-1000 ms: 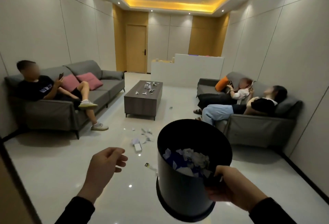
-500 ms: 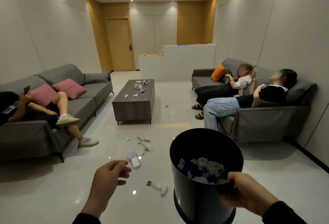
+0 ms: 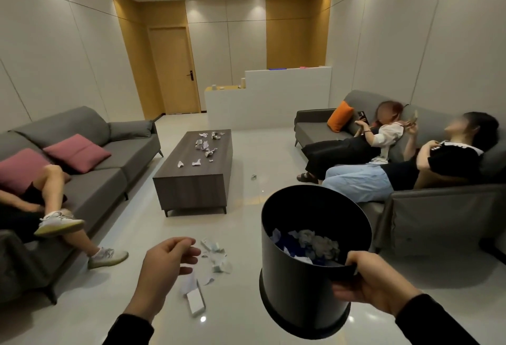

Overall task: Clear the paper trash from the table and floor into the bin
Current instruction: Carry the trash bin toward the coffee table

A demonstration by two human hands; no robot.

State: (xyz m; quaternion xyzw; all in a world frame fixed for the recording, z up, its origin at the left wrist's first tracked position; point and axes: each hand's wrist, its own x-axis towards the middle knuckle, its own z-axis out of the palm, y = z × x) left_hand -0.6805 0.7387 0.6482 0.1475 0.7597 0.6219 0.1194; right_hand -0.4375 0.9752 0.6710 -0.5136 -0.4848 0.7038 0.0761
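My right hand [image 3: 372, 281] grips the rim of a black round bin [image 3: 298, 290], held above the floor and tilted toward me. Crumpled white and blue paper [image 3: 309, 243] lies inside it. My left hand [image 3: 164, 265] hovers with fingers loosely curled and nothing in it. Just beyond that hand, torn paper scraps [image 3: 216, 255] and a small white box [image 3: 195, 301] lie on the glossy floor. More paper scraps [image 3: 205, 147] are scattered over the dark wooden coffee table [image 3: 191, 188]. One lone scrap [image 3: 253, 177] sits on the floor right of the table.
A grey sofa [image 3: 109, 169] on the left holds pink cushions and a seated person whose legs [image 3: 68, 224] stretch over the floor. Two people recline on the grey sofa [image 3: 438, 207] on the right. A white counter [image 3: 268, 98] and a door stand at the back.
The view has moved forward and the table and floor scraps are nearer. My left hand is now above the floor scraps. The bin stays in my right hand.
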